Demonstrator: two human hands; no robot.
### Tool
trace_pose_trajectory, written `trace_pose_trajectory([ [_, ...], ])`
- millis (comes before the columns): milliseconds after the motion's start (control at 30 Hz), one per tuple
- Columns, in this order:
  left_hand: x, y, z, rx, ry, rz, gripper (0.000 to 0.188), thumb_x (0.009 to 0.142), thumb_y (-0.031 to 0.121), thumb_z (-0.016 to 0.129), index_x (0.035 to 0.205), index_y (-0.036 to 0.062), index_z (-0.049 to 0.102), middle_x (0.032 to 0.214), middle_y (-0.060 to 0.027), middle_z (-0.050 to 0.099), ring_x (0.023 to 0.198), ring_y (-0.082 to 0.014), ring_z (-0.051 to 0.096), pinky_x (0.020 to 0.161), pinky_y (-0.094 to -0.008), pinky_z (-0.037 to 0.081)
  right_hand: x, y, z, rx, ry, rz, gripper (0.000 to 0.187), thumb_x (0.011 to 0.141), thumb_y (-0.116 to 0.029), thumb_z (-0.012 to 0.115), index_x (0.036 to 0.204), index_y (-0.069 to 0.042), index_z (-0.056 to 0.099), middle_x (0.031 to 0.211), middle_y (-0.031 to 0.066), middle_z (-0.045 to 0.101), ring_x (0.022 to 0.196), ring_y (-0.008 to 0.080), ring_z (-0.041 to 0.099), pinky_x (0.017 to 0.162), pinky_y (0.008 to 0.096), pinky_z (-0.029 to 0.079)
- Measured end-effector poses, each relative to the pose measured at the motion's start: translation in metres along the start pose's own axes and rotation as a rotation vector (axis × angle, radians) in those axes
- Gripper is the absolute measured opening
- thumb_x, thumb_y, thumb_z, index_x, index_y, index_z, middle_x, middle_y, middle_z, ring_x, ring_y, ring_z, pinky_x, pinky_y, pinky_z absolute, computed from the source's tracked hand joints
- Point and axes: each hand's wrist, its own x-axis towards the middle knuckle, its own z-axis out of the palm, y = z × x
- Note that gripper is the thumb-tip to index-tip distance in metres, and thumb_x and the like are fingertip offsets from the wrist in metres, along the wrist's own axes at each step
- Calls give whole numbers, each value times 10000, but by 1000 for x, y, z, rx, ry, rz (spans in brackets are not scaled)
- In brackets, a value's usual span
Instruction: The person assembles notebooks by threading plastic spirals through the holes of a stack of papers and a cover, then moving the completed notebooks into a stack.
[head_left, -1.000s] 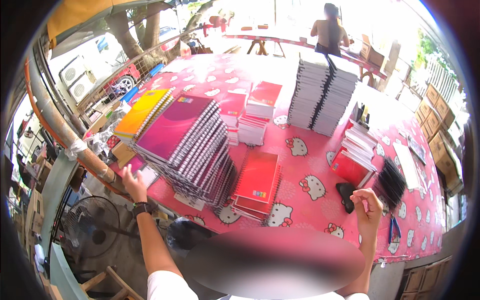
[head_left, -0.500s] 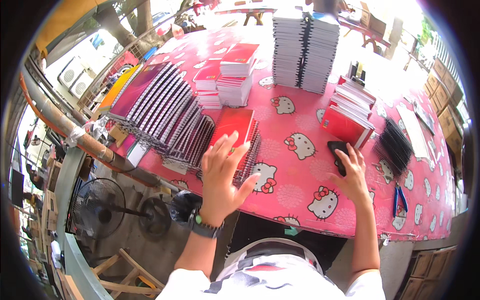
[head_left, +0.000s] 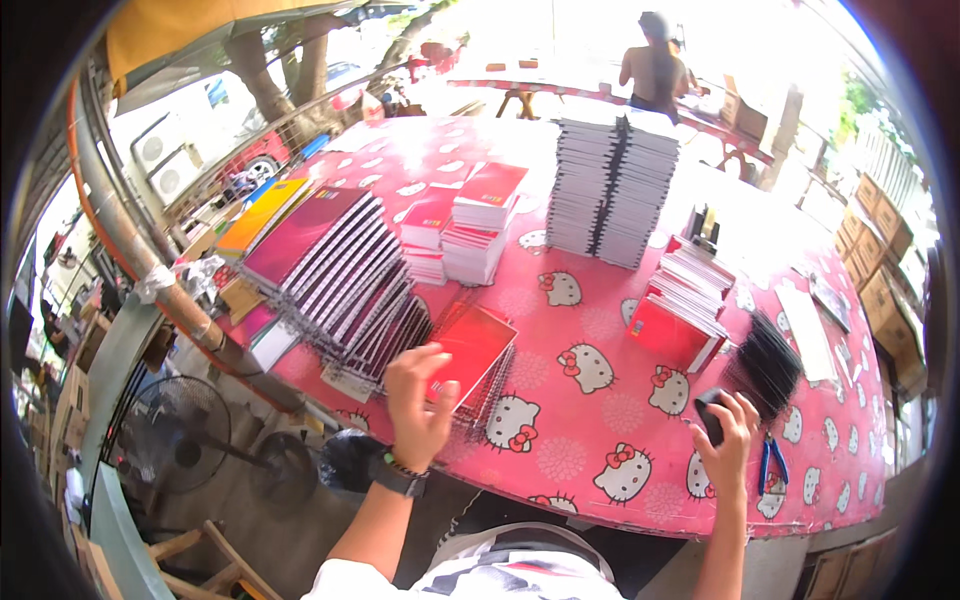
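My left hand (head_left: 418, 405), with a dark watch on its wrist, has its fingers curled round the left edge of a red spiral notebook (head_left: 480, 345). That notebook lies turned and tilted on top of a small pile of wire-bound notebooks (head_left: 490, 395). Farther right, my right hand (head_left: 732, 440) is closed round a small black flat object (head_left: 711, 416) just above the tablecloth; the fingers hide part of it, and its kind is not clear. Close to that hand lie a bundle of black binding spirals (head_left: 765, 368) and blue-handled pliers (head_left: 772, 465).
Maroon spiral notebooks (head_left: 330, 250) are stacked at the left, red books (head_left: 465, 220) behind. Tall white-paged stacks (head_left: 612, 190) stand at the back. Red books (head_left: 680, 310) lean at the right. A fan (head_left: 180, 435) stands below left; another person (head_left: 655, 65) is far off.
My left hand has closed on the red notebook, which has turned clockwise. My right hand has moved rightward with the black object, closer to the pliers. The view has tipped upward.
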Motion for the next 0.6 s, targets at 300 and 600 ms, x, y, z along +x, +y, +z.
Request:
trace_pose_trajectory([
  [300, -22, -30, 10, -350, 130, -610, 386, 966, 273, 481, 1176, -44, 550, 1150, -174, 583, 1044, -252, 561, 921, -354, 417, 106, -184, 144, 1207, -233, 138, 266, 925, -225, 589, 1091, -25, 644, 1073, 82, 648, 930, 142, 588, 828, 282, 457],
  [600, -24, -35, 47, -646, 522, -737, 429, 989, 367, 384, 984, -22, 565, 983, -112, 575, 874, -186, 534, 845, -336, 427, 99, -238, 214, 1493, 47, 277, 219, 941, -205, 577, 833, -15, 583, 725, -29, 535, 655, 43, 432, 583, 223, 386],
])
